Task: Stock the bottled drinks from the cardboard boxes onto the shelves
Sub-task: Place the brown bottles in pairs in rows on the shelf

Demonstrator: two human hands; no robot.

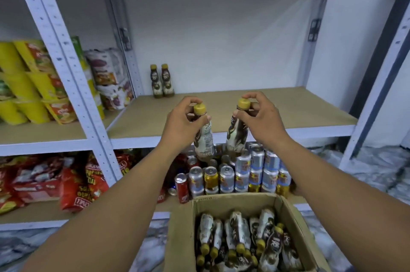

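Bottled drinks [239, 234] mostly lie jumbled in the cardboard box [182, 238] down front, and the frame cuts off its near end. A pair of bottles [162, 81] stands at the back left of the middle shelf [277, 116]. The left hand [184, 125] pinches the left bottle [205, 138] up by its yellow cap. The right hand [259, 116] does the same with the right bottle [236, 136]. Both hang just in front of the shelf edge. Labels are too blurry to read, and the cans [241, 172] behind are partly hidden.
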